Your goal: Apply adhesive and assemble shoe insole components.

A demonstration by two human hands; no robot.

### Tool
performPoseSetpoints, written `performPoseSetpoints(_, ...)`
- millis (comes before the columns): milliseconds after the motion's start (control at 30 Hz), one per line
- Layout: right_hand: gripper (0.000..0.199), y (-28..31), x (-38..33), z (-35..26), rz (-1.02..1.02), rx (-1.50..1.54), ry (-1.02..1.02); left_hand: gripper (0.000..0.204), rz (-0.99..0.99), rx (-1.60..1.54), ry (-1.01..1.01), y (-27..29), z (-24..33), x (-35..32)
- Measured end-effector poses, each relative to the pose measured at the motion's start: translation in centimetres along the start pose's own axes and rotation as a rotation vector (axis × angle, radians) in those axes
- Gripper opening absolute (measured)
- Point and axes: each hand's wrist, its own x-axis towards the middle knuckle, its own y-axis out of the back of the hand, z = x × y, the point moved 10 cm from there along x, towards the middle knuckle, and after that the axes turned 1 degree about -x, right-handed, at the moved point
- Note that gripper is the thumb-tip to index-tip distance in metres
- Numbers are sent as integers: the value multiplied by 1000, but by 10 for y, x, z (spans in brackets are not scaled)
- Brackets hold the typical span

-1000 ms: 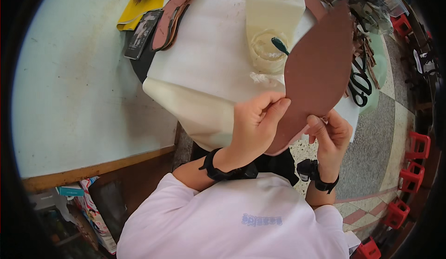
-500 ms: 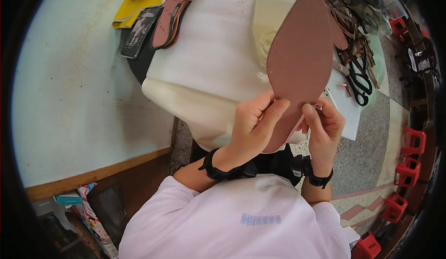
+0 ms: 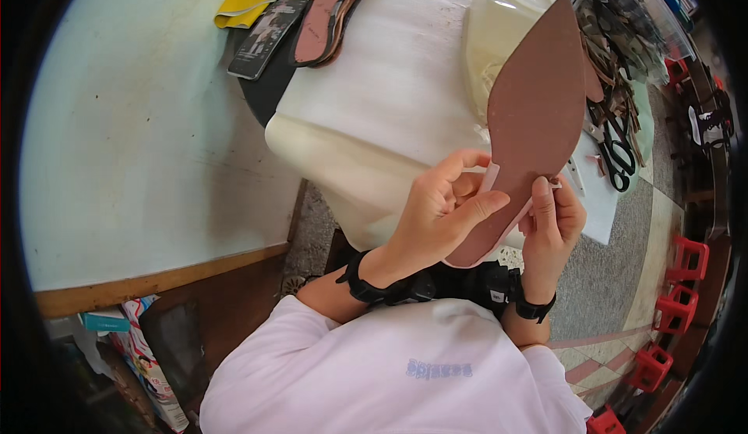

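While my right hand (image 3: pixel 555 212) grips the brown sole piece (image 3: pixel 539 95), my left hand (image 3: pixel 444 204) sits loosened

Right thumb on the piece's edge. Left thumb and fingers parted, beside a pale pink edge strip (image 3: pixel 488 178). Piece raised over the near side of the white-covered table (image 3: pixel 389 83), partly blocking a yellowish container (image 3: pixel 495 33). Black-handled scissors (image 3: pixel 611 147) right; phone (image 3: pixel 269 38), stacked cut pieces (image 3: pixel 321 29) left.

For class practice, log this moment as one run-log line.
brown sole piece: held | left hand: at left edge | right hand: pinching right edge
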Motion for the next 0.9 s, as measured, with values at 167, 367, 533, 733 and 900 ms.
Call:
performPoseSetpoints(167, 14, -14, -7, 3, -62, 2, -5, 14, -69, 253, 36, 19, 7, -6)
performPoseSetpoints(367, 12, -30, -11, 9, -127, -16, -50, 24, 14, 426, -115, 34, 14, -1)
performPoseSetpoints(533, 12, -28, -8, 10, -64, 60, -23, 30, 10, 300, -52, 30, 12, 2)
performPoseSetpoints(733, 12, -29, 3, -3, -52, 45, 46, 25, -72, 444, -84, 31, 9, -4)
performPoseSetpoints(900, 16, -35, 13, -6, -74, 50, 57, 18, -33, 322, 16, 33, 10, -1)
